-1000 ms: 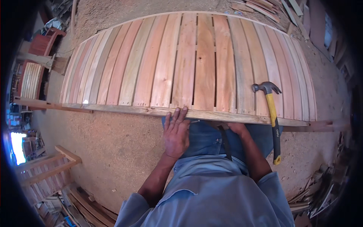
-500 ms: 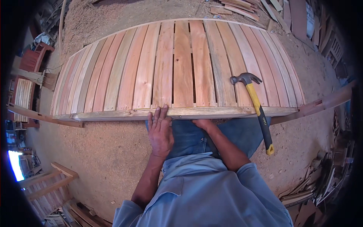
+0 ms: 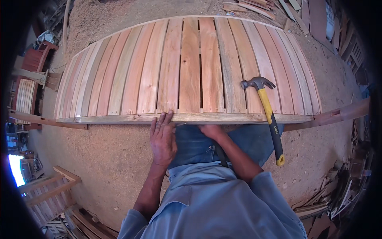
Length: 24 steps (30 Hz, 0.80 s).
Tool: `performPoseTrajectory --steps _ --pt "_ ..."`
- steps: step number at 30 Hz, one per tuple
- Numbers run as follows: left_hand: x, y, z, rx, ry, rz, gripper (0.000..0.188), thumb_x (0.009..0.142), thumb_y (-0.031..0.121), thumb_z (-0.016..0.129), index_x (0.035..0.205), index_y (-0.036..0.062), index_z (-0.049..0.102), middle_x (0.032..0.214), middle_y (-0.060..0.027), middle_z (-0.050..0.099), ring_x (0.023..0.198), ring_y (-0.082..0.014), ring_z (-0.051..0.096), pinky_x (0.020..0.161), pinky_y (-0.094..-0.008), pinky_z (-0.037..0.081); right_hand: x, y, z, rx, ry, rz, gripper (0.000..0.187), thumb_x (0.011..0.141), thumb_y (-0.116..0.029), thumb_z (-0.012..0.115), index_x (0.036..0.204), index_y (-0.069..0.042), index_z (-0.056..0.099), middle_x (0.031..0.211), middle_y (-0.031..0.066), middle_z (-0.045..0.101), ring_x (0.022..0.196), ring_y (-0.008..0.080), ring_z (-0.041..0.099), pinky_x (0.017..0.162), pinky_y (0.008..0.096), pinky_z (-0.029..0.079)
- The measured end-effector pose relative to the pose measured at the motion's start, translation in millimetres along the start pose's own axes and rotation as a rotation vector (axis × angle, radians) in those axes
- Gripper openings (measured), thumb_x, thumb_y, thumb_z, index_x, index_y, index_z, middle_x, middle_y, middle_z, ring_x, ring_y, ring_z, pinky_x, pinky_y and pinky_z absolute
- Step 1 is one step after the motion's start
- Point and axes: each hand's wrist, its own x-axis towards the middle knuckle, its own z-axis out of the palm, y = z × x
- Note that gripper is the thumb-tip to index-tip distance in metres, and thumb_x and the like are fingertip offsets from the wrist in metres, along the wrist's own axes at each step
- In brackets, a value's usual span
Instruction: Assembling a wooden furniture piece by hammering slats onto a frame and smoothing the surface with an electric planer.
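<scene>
A wide slatted wooden panel (image 3: 189, 75) lies across my front, its pale and reddish slats meeting a long front rail (image 3: 223, 117). My left hand (image 3: 163, 137) rests on that rail left of the middle, fingers stretched over its top edge, gripping nothing. Below the rail, at the panel's underside, is my right hand (image 3: 210, 130); its fingers are hidden there. A claw hammer (image 3: 267, 104) with a grey head and yellow-black handle lies on the slats to the right, its grip overhanging the front edge. Neither hand touches it.
Reddish wooden beams (image 3: 334, 114) stick out at the panel's right and left ends. A slatted wooden piece (image 3: 51, 189) stands at the lower left. Sawdust covers the floor (image 3: 115, 159), and scrap boards (image 3: 254, 10) are piled at the far side.
My left hand has slid slightly left along the front rail. My right hand stays under the edge, and the hammer still lies on the slats.
</scene>
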Motion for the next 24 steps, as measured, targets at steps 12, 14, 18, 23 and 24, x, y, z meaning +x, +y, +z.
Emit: performPoseTrajectory --steps 12,14,18,23,24 --pt "73 -16 -17 -0.164 0.093 0.05 0.025 0.088 -0.001 0.074 0.11 0.0102 0.078 0.107 -0.0089 0.07 0.101 -0.032 0.065 0.091 -0.0469 0.051 -196 -79 -212 -0.605 0.803 0.19 0.047 0.109 -0.021 0.067 0.152 -0.004 0.063 0.121 0.022 0.072 0.106 0.0385 0.071 0.096 0.0484 0.057" --pt "71 -27 -5 -0.201 0.071 0.086 0.025 0.087 -0.001 0.074 0.109 0.0114 0.079 0.105 -0.0082 0.069 0.099 -0.0312 0.064 0.088 -0.0457 0.05 -191 -59 -208 -0.497 0.663 0.395 0.045 0.109 -0.02 0.066 0.151 -0.002 0.061 0.116 0.0198 0.074 0.093 0.0314 0.073 0.086 0.0441 0.061" --pt "70 -34 -1 -0.238 0.062 0.104 0.025 0.086 -0.001 0.075 0.108 0.0127 0.079 0.103 -0.0068 0.069 0.097 -0.0304 0.064 0.086 -0.044 0.05 -186 -82 -228 0.296 0.517 0.508 0.051 0.113 -0.019 0.062 0.159 -0.001 0.051 0.096 0.0125 0.071 0.077 0.0221 0.067 0.078 0.0374 0.057" --pt "71 -34 -8 -0.278 0.039 0.092 0.025 0.086 0.001 0.075 0.106 0.0137 0.08 0.102 -0.0055 0.068 0.099 -0.0298 0.063 0.087 -0.0442 0.05 -169 -115 -183 0.441 0.72 0.134 0.051 0.114 -0.02 0.06 0.159 -0.001 0.048 0.088 0.0067 0.069 0.074 0.0124 0.065 0.071 0.0282 0.055" --pt "69 -34 -8 -0.281 0.061 0.077 0.025 0.086 0.001 0.075 0.106 0.0137 0.08 0.102 -0.0055 0.068 0.099 -0.0298 0.063 0.087 -0.0442 0.05 -162 -148 -192 0.603 0.608 0.096 0.049 0.114 -0.019 0.06 0.158 -0.001 0.047 0.088 0.0071 0.068 0.073 0.013 0.065 0.069 0.0277 0.054"
